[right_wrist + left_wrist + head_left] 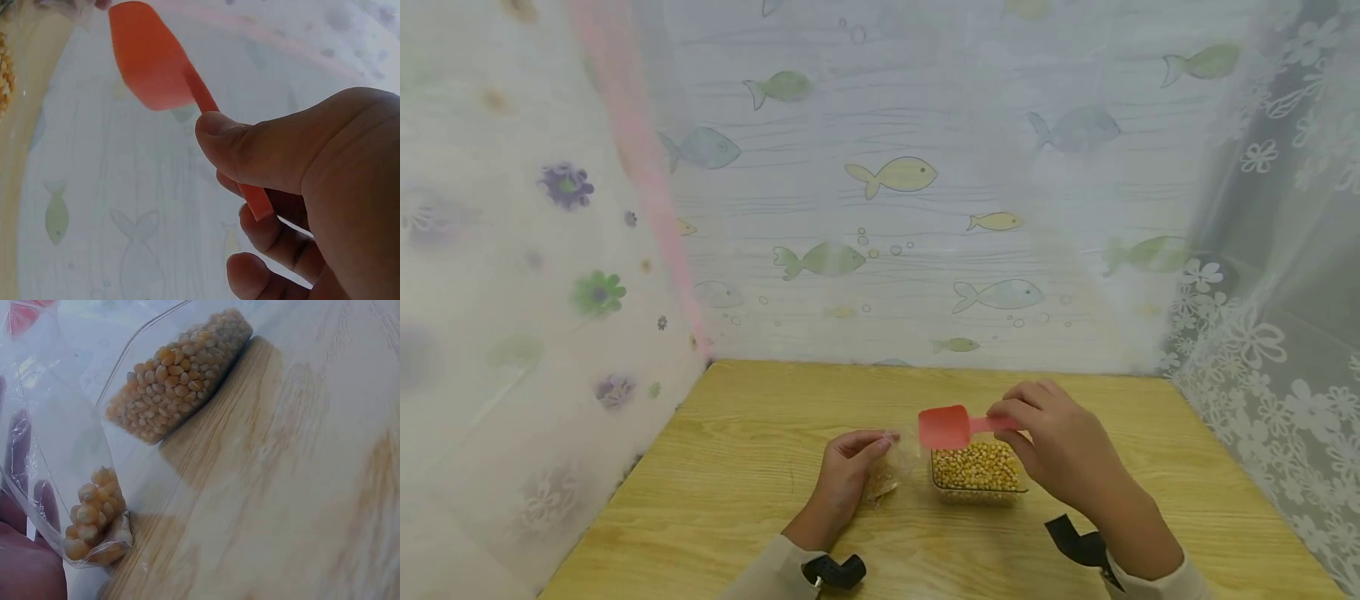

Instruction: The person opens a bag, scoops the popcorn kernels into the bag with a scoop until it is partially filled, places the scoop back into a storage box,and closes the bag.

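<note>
Head view: taken from above the near side of the table, faced forward and down; the fish-printed curtain was framed behind, the left hand and right hand at middle range below. Left wrist view: set low and close by the clear bag, aimed at a slant across the wood, the corn container seen side-on farther off. Right wrist view: held very near the red scoop, tipped sideways, the curtain faced. Scoop and container were shared by all three, container and scoop only edge-cut in the right and left wrist views respectively.
</note>
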`<state>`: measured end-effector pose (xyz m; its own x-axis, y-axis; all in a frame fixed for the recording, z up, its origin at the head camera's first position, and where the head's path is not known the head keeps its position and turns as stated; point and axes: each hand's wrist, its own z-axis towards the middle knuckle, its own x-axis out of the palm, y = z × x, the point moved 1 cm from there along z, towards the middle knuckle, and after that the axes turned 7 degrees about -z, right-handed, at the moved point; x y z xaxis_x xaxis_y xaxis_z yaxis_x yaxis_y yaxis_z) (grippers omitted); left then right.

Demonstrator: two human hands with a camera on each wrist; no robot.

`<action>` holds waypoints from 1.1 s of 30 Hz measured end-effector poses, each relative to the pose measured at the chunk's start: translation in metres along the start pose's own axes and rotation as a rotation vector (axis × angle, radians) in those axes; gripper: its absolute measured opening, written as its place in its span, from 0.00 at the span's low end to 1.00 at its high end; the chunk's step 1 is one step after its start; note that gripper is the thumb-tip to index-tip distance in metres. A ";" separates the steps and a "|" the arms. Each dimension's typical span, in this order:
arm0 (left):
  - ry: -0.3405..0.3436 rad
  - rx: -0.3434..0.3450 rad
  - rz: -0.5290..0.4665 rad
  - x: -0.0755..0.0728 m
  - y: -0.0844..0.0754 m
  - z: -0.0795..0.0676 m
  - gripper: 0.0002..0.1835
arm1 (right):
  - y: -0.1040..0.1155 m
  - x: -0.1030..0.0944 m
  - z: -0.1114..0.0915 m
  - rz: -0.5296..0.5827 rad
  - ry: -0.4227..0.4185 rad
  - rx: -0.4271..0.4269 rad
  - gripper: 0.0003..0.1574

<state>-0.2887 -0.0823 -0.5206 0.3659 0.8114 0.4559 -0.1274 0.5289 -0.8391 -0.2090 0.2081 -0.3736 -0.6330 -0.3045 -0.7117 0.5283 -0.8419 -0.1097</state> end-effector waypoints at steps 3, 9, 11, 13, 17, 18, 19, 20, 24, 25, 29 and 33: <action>-0.015 0.006 -0.001 0.001 -0.001 0.000 0.08 | -0.008 -0.001 -0.004 -0.019 0.030 0.040 0.21; -0.033 0.018 -0.042 0.002 -0.001 0.000 0.08 | -0.025 0.004 -0.019 -0.013 0.147 0.094 0.17; -0.034 0.021 -0.054 0.002 -0.002 0.001 0.09 | -0.031 0.006 -0.026 -0.006 0.189 0.110 0.17; -0.038 0.023 -0.064 0.002 -0.003 0.002 0.10 | -0.036 0.005 -0.030 -0.002 0.230 0.124 0.16; -0.034 0.033 -0.068 0.000 -0.004 0.004 0.10 | -0.041 -0.001 -0.032 0.000 0.275 0.140 0.16; -0.033 0.036 -0.072 0.000 -0.005 0.004 0.10 | -0.042 -0.002 -0.032 -0.001 0.281 0.139 0.16; -0.031 0.037 -0.077 -0.001 -0.005 0.004 0.10 | -0.043 -0.003 -0.033 0.000 0.285 0.139 0.17; -0.030 0.039 -0.081 -0.002 -0.005 0.004 0.10 | -0.044 -0.004 -0.033 -0.003 0.291 0.140 0.17; -0.029 0.047 -0.099 -0.004 -0.005 0.005 0.11 | -0.049 -0.007 -0.034 -0.015 0.334 0.149 0.16; -0.028 0.047 -0.096 -0.004 -0.005 0.006 0.11 | -0.050 -0.008 -0.034 -0.017 0.345 0.155 0.16; -0.016 0.045 -0.072 -0.006 -0.005 0.006 0.12 | -0.050 -0.012 -0.033 -0.020 0.383 0.188 0.15; -0.005 0.044 -0.060 -0.008 -0.003 0.006 0.13 | -0.045 -0.016 -0.031 -0.032 0.400 0.201 0.15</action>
<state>-0.2963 -0.0889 -0.5195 0.3695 0.7792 0.5062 -0.1461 0.5867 -0.7965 -0.2053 0.2650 -0.3783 -0.3575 -0.1143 -0.9269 0.3668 -0.9299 -0.0268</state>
